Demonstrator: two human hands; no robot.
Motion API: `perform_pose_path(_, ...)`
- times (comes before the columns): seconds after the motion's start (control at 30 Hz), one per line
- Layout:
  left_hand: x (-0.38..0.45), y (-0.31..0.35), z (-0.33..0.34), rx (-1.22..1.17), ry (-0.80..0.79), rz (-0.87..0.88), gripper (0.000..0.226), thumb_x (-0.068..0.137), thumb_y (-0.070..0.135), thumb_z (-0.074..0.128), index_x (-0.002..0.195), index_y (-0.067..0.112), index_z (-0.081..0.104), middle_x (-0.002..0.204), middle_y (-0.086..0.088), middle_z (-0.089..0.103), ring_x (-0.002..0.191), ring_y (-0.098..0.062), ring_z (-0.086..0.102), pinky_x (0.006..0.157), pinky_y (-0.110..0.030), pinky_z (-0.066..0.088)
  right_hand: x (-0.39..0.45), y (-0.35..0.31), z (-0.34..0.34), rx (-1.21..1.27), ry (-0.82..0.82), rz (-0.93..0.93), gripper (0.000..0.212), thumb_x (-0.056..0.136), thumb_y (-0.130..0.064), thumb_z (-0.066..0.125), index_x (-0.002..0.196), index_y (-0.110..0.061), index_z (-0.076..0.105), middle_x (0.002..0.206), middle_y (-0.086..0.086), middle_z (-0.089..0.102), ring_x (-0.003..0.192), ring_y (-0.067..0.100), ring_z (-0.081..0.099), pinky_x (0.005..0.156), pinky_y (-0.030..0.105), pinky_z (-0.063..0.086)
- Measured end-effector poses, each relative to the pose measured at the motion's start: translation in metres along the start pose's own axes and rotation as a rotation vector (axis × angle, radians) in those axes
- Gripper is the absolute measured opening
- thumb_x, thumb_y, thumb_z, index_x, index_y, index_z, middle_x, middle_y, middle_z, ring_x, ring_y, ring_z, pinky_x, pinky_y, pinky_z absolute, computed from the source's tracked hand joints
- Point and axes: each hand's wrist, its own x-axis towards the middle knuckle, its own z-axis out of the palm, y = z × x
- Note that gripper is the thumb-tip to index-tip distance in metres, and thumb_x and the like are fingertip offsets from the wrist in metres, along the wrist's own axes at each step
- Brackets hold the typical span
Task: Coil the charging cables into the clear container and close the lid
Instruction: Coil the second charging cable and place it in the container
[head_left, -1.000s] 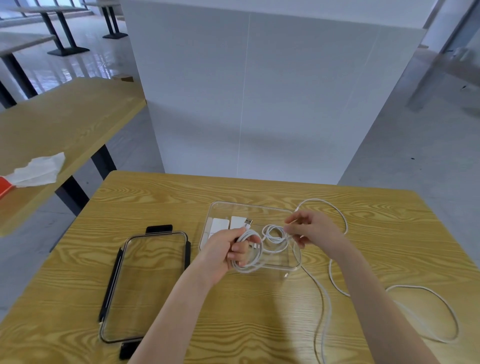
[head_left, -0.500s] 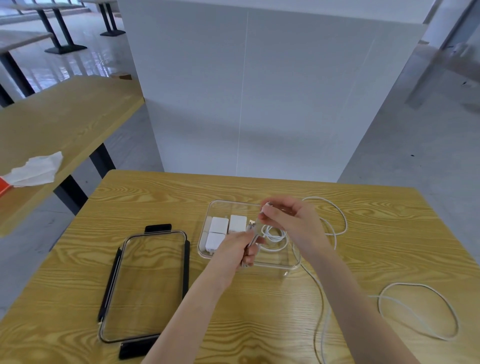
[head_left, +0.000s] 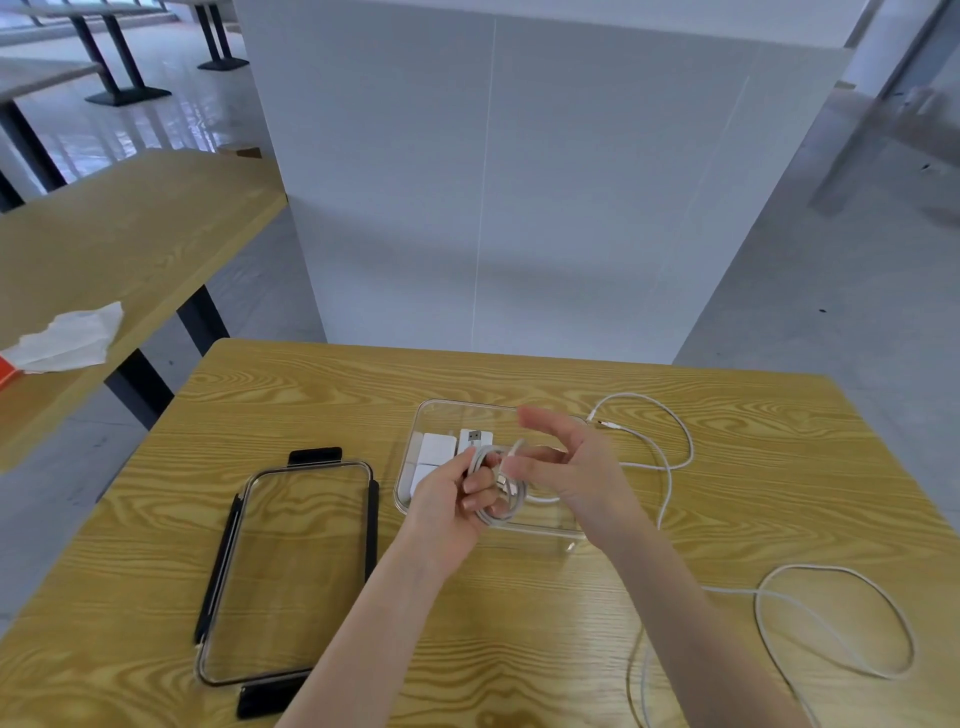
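At frame centre, the left hand (head_left: 457, 493) grips the coiled cable (head_left: 498, 488) over the clear container (head_left: 415, 457) — the right hand (head_left: 566, 462) hovers spread, holding nothing. Best lower the coil flat beside the chargers (head_left: 436, 452) — loops pinched until seated.
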Motion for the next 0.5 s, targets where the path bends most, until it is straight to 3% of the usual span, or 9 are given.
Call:
perform_pose_path(0.1,0.001,-0.001,-0.001,-0.037,-0.03,-0.009,0.037,0.099,0.023,0.034,0.072,0.007,0.053,0.041,0.007,0.031,0.034,-0.007,0.027,0.044,-0.021,0.035,0.002,0.007,0.001,-0.074,0.05,-0.036,0.058,0.064,-0.007,0.082,0.117,-0.019,0.061,0.077,-0.016,0.073,0.081,0.003,0.067,0.085,0.028,0.052)
perform_pose_path(0.2,0.002,-0.003,-0.001,0.001,-0.027,0.017,0.037,0.1,0.023,0.032,0.073,0.007,0.052,0.041,0.007,0.031,0.034,-0.007,0.027,0.046,-0.022,0.034,0.004,0.014,0.005,-0.323,0.111,-0.155,0.038,0.067,-0.013,0.081,0.102,-0.021,0.068,0.084,-0.01,0.069,0.075,-0.001,0.064,0.074,0.013,0.05)
perform_pose_path(0.3,0.001,-0.005,-0.002,0.016,-0.047,0.03,0.037,0.1,0.022,0.032,0.073,0.008,0.053,0.042,0.007,0.03,0.036,-0.007,0.026,0.052,-0.024,0.03,0.005,0.025,0.01,-0.702,0.229,-0.434,0.017,0.071,-0.02,0.077,0.086,-0.023,0.071,0.082,-0.014,0.066,0.075,0.004,0.057,0.055,0.008,0.039)
perform_pose_path(0.37,0.0,-0.005,-0.002,0.017,-0.073,0.015,0.038,0.1,0.022,0.031,0.072,0.008,0.052,0.042,0.007,0.029,0.036,-0.007,0.026,0.053,-0.024,0.028,0.006,0.032,0.012,-0.9,0.346,-0.653,0.012,0.066,-0.025,0.076,0.076,-0.023,0.069,0.073,-0.012,0.067,0.077,0.006,0.051,0.049,0.013,0.035)
perform_pose_path(0.43,-0.001,-0.006,-0.002,0.02,-0.097,-0.001,0.039,0.099,0.022,0.03,0.071,0.007,0.051,0.041,0.007,0.029,0.035,-0.006,0.025,0.05,-0.023,0.029,0.008,0.034,0.012,-0.991,0.431,-0.757,0.015,0.067,-0.034,0.069,0.077,-0.022,0.068,0.071,-0.011,0.067,0.08,0.006,0.047,0.047,0.017,0.036)
perform_pose_path(0.5,-0.003,-0.005,-0.002,0.017,-0.126,-0.019,0.038,0.099,0.022,0.03,0.07,0.007,0.051,0.04,0.007,0.028,0.034,-0.006,0.025,0.045,-0.022,0.03,0.008,0.033,0.012,-1.073,0.405,-0.685,0.033,0.073,-0.043,0.059,0.094,-0.02,0.067,0.085,-0.005,0.068,0.087,0.012,0.052,0.053,0.022,0.046)
